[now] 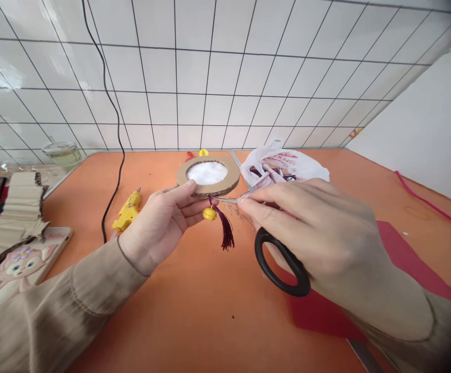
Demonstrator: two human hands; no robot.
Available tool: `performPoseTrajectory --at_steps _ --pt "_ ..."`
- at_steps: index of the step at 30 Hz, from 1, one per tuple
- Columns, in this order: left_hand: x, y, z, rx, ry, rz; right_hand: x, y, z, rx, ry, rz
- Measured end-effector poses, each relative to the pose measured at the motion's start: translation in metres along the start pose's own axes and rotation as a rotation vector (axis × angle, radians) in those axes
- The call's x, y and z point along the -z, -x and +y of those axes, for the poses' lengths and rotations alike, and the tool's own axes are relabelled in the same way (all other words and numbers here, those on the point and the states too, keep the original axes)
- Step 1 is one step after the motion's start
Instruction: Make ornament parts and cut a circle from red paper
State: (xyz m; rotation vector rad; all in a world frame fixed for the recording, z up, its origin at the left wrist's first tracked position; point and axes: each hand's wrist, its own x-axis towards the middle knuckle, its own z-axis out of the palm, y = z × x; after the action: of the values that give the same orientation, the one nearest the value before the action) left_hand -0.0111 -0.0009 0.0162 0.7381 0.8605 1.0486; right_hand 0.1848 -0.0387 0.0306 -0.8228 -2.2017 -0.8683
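Note:
My left hand [169,212] grips a round cardboard ring [184,171] by its near left edge, thumb on top and fingers beneath. White material [207,173] fills the ring's opening. From the near edge hang a yellow bell [209,213] and a dark purple tassel [226,233]. In my right hand [310,228] is a pair of scissors [262,259] with black handles, held with the fingers over them. Their metal tip reaches left to the cord just above the bell, under the ring. My right hand hides part of the blades.
A yellow glue gun [127,211] lies to the left, near a black cable [118,134]. Corrugated cardboard [13,207] and a cartoon-decorated case [60,243] are further left. Behind my right hand sits a white plastic bag [306,165]; a red sheet [322,316] lies beneath it.

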Motion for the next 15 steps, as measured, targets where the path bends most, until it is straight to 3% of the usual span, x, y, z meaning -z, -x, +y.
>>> performPoseTrajectory --at_steps 15 --pt "-0.0045 0.0016 -0.0020 0.013 0.021 -0.030 -0.0044 0.0027 0.0042 0.018 0.053 -0.059"
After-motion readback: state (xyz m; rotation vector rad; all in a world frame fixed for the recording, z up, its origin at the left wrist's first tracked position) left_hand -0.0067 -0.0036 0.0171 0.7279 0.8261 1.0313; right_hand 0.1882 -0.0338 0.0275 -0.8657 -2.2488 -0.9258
